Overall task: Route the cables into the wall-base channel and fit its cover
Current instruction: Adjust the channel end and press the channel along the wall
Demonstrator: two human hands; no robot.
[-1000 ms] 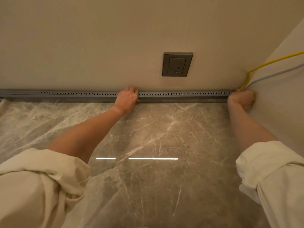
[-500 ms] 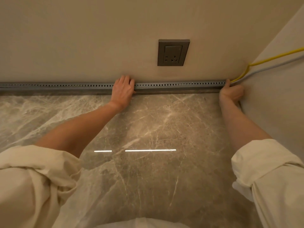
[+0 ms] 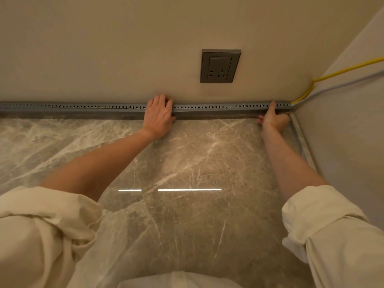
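A long grey channel (image 3: 218, 109) with a row of small holes along its top runs along the base of the back wall. My left hand (image 3: 159, 115) lies flat over it near the middle, fingers straight against the wall. My right hand (image 3: 273, 118) is at its right end, one finger stretched up onto the channel and the others curled below. A yellow cable (image 3: 340, 71) and a grey cable (image 3: 342, 85) come down the right wall and enter the channel's right end in the corner.
A grey wall socket (image 3: 220, 66) sits above the channel, between my hands. The floor (image 3: 187, 163) is glossy grey marble with a bright light reflection. A narrow skirting strip (image 3: 301, 142) runs along the right wall.
My right hand has moved left from the corner and now stretches a finger onto the channel. My left hand has flattened over the channel. The camera has shifted slightly.
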